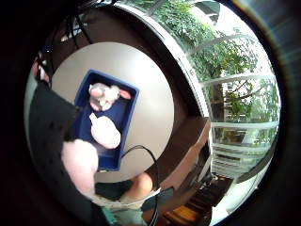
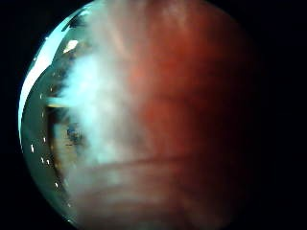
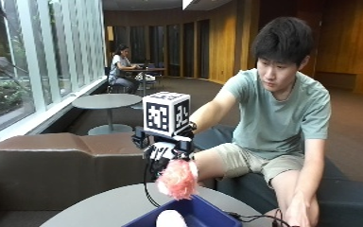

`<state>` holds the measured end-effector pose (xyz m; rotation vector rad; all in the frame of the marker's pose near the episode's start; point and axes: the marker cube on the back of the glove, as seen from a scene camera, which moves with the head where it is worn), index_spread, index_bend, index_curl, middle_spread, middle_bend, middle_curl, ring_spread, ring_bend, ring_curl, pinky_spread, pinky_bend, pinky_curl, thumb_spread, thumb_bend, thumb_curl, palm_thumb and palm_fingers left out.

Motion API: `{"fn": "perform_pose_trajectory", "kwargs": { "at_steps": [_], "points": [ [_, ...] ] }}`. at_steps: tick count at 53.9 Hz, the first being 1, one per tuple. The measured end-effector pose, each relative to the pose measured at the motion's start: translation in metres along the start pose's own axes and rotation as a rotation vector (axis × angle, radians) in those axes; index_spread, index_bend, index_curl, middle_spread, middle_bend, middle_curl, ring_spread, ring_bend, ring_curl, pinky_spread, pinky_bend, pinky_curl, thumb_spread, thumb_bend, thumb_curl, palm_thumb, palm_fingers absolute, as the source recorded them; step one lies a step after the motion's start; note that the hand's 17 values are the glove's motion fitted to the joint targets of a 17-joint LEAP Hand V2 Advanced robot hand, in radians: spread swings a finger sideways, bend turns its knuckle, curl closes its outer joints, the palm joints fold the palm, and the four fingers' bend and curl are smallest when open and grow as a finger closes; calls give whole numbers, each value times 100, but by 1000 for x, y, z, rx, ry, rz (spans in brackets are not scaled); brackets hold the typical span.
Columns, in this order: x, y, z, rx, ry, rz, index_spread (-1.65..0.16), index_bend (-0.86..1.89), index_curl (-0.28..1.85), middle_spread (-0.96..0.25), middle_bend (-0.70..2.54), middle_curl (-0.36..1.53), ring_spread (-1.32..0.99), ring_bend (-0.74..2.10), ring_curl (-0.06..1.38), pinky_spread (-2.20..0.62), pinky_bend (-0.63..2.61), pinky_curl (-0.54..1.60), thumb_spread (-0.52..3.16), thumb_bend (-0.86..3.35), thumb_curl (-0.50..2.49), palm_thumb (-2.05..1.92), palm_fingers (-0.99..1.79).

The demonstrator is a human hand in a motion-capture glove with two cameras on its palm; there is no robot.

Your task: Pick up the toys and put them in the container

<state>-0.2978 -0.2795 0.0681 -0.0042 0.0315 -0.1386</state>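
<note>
Looking from the left of the outside view, we see a round grey table (image 3: 106, 208) with a blue container (image 3: 200, 215) near its right edge, and a white toy (image 3: 170, 219) lying inside it. Above the container's near rim our gloved right hand (image 3: 164, 152) hangs with fingers curled around a fluffy pink toy (image 3: 178, 178), held clear of the container. From the palm we see two pale toys (image 1: 104, 96) in the container (image 1: 126, 113).
</note>
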Motion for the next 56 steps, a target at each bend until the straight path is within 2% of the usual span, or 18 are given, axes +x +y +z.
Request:
{"fn": "perform_pose_trajectory", "kwargs": {
  "at_steps": [6,9,10,11,14,15,16,17,18,21,22,23,31,43,56],
  "points": [
    [12,1,16,-69,38,48,-46,10,110,-36,99,96,-38,136,60,-37,130,56,48,-4,112,60,66],
    [17,3,22,-108,26,61,-43,4,106,-36,92,93,-36,135,59,-39,130,54,66,-7,106,47,57],
    [19,4,24,-129,19,63,-42,-1,102,-36,91,92,-36,131,57,-37,129,53,73,-10,101,38,43],
    [20,6,25,-151,11,64,-40,-2,99,-36,84,89,-35,126,56,-32,127,53,77,-12,97,31,15],
    [24,9,27,-189,-1,62,-34,-1,92,-31,65,82,-29,118,56,-24,135,57,87,-11,88,19,-21],
    [25,10,26,-188,-2,61,-33,-1,89,-29,60,80,-26,112,53,-21,136,55,90,-10,85,16,-28],
    [25,11,25,-179,-2,59,-33,1,87,-33,72,83,-30,121,55,-23,133,52,93,-5,85,19,5],
    [26,12,23,-166,-3,57,-30,1,83,-26,56,76,-24,104,47,-17,135,51,94,-9,81,12,-32],
    [27,13,21,-150,-4,54,-28,2,81,-23,50,74,-21,98,46,-15,135,51,96,-9,78,8,-40],
    [31,18,12,-100,-8,45,-25,3,74,-16,39,69,-16,87,42,-9,133,48,101,-7,72,3,-40],
    [32,20,8,-84,-10,43,-24,0,71,-18,43,70,-16,91,43,-9,133,48,103,-4,71,6,-23],
    [33,23,3,-66,-13,40,-23,3,69,-14,35,66,-13,83,39,-7,132,47,104,-6,69,2,-37],
    [43,55,-43,13,15,22,-19,5,55,-6,23,59,-7,66,33,-1,117,42,111,-3,59,-1,-31],
    [58,120,-83,71,35,-3,-18,7,41,-2,16,51,-3,53,29,2,102,36,118,-2,49,1,-21],
    [78,143,-77,60,-30,22,-18,9,32,-1,16,45,-3,50,28,3,96,34,121,-2,43,1,-17]
  ]
}}
